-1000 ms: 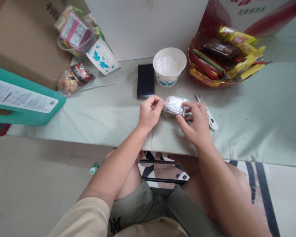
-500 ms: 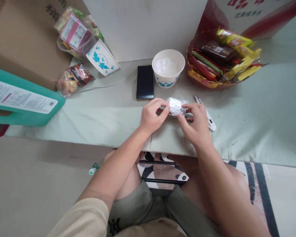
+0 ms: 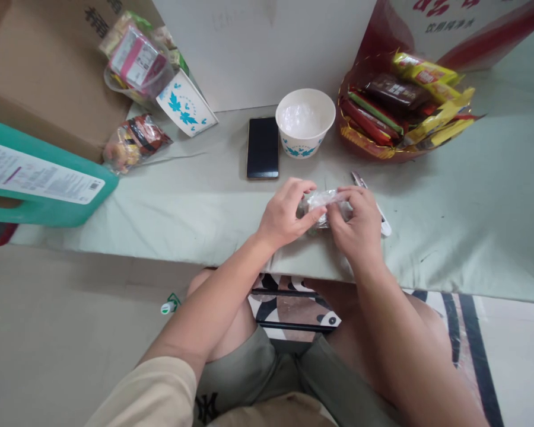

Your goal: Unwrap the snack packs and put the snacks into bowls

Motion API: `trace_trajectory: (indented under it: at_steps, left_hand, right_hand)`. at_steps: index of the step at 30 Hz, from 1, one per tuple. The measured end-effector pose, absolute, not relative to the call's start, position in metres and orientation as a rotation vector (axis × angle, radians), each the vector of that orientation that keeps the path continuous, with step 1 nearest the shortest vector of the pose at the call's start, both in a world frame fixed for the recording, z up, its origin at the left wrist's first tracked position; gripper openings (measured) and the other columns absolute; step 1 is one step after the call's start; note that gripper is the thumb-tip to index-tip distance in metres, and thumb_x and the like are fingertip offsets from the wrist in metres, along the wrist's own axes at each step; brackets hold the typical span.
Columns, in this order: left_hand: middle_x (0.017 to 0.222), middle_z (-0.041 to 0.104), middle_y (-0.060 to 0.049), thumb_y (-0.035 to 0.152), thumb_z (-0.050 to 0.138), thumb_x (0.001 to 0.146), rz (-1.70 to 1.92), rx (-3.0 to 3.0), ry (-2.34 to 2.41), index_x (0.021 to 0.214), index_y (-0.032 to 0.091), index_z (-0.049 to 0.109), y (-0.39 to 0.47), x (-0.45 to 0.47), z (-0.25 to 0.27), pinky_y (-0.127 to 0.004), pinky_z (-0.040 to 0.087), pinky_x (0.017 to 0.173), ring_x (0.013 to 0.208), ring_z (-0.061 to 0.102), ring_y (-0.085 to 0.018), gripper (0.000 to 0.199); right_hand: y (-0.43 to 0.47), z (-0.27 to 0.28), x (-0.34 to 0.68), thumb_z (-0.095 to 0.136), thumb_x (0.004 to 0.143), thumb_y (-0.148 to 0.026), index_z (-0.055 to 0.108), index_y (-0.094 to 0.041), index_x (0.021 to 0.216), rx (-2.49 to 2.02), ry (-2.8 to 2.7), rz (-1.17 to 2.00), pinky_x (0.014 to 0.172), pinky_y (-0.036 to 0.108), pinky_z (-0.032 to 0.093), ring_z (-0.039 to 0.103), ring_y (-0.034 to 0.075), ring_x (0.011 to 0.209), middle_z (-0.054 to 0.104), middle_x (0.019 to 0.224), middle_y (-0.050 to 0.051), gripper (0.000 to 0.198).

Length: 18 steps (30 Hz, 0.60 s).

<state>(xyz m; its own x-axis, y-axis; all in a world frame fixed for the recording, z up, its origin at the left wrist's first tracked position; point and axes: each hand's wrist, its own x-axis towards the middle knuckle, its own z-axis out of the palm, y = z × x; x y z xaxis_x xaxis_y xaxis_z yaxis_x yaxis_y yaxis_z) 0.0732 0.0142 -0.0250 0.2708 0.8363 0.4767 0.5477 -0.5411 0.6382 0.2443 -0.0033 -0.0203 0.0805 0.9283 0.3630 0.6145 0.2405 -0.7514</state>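
A crumpled clear plastic packet [image 3: 321,203] is between my hands, just above the cloth; what is inside it I cannot make out. My right hand [image 3: 358,222] pinches its right side between thumb and fingers. On its left, my left hand [image 3: 285,212] has its thumb laid over the near side, with the index finger lifted and the other fingertips partly hidden. A white utility knife [image 3: 385,226] lies beside my right hand, which covers its middle. Beyond the hands stands a white paper bowl [image 3: 303,145] with blue leaves and crinkled clear plastic inside.
A black phone [image 3: 262,148] lies left of the bowl. On the right stands a red basket [image 3: 385,153] of wrapped snacks. At the left are a green box [image 3: 48,204], a snack bag [image 3: 136,142], a leaf-patterned container [image 3: 184,107] and a cardboard box [image 3: 35,77].
The plastic packet has shifted slightly nearer to me and its film is now pulled up and bunched. My left index finger has lifted, and my left thumb has moved onto the packet.
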Motion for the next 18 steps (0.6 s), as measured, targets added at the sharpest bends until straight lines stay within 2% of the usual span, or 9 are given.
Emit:
trace_trajectory:
  at_steps: [2,4,7,10,12,15,16,18]
  left_hand:
    - [0.118,0.064,-0.012,0.048,0.07,0.088,1.017,2.211,1.247,0.118,0.019,0.061,0.0146,0.0733,-0.0248,-0.036,0.056,0.092,0.107,0.065,-0.024,0.043]
    - [0.122,0.061,-0.013,0.044,0.074,0.084,0.942,2.208,1.247,0.118,0.018,0.063,0.0151,0.0725,-0.0243,-0.038,0.054,0.098,0.112,0.064,-0.025,0.044]
    - [0.117,0.062,-0.011,0.033,0.069,0.088,0.995,2.14,1.303,0.112,0.019,0.066,0.0158,0.0707,-0.0233,-0.037,0.055,0.098,0.108,0.065,-0.023,0.028]
    - [0.108,0.064,-0.008,0.026,0.061,0.092,1.052,2.091,1.345,0.105,0.02,0.067,0.0156,0.0704,-0.0221,-0.034,0.055,0.093,0.1,0.066,-0.02,0.016]
    - [0.111,0.064,-0.008,0.035,0.067,0.089,1.02,2.093,1.369,0.108,0.02,0.066,0.0149,0.0713,-0.0215,-0.034,0.056,0.089,0.1,0.066,-0.021,0.024]
    - [0.12,0.064,-0.011,0.047,0.08,0.079,0.961,2.102,1.413,0.117,0.019,0.063,0.0143,0.073,-0.0213,-0.034,0.057,0.087,0.105,0.067,-0.024,0.05]
    - [0.121,0.065,-0.011,0.047,0.081,0.079,0.966,2.092,1.425,0.117,0.019,0.063,0.0145,0.0732,-0.0215,-0.035,0.057,0.089,0.108,0.067,-0.024,0.051]
    - [0.122,0.068,-0.011,0.04,0.08,0.083,1.0,2.064,1.426,0.113,0.02,0.062,0.0154,0.0726,-0.0221,-0.035,0.056,0.094,0.113,0.068,-0.024,0.041]
  right_hand:
    - [-0.0022,-0.022,0.2462,0.06,0.086,-0.029,0.06,-0.024,0.08,-1.538,-1.576,0.4,0.085,0.043,0.053,0.064,0.024,0.09,0.066,0.091,0.007,0.008]
    - [-0.0018,-0.0231,0.2477,0.06,0.086,-0.031,0.058,-0.024,0.079,-1.579,-1.534,0.375,0.081,0.042,0.051,0.061,0.023,0.084,0.064,0.085,0.006,0.01]
    - [-0.0015,-0.0229,0.2489,0.059,0.087,-0.032,0.056,-0.025,0.082,-1.602,-1.466,0.398,0.081,0.042,0.05,0.061,0.024,0.085,0.063,0.085,0.006,0.009]
    - [-0.0011,-0.0212,0.2493,0.057,0.084,-0.026,0.055,-0.024,0.09,-1.624,-1.4,0.447,0.082,0.042,0.049,0.059,0.024,0.083,0.062,0.086,0.005,0.007]
    - [-0.0014,-0.0196,0.2492,0.055,0.079,-0.02,0.055,-0.024,0.093,-1.629,-1.399,0.503,0.08,0.041,0.048,0.058,0.022,0.08,0.062,0.086,0.003,0.015]
    - [-0.003,-0.0177,0.2487,0.053,0.073,-0.017,0.055,-0.024,0.089,-1.599,-1.456,0.579,0.078,0.038,0.047,0.056,0.021,0.077,0.061,0.084,0.002,0.018]
    - [-0.0035,-0.0175,0.2485,0.053,0.072,-0.017,0.055,-0.024,0.087,-1.582,-1.469,0.592,0.078,0.038,0.047,0.056,0.02,0.077,0.061,0.084,0.002,0.017]
    - [-0.0043,-0.0175,0.2483,0.054,0.07,-0.017,0.055,-0.024,0.086,-1.554,-1.471,0.595,0.078,0.037,0.047,0.055,0.02,0.078,0.062,0.086,0.002,0.017]
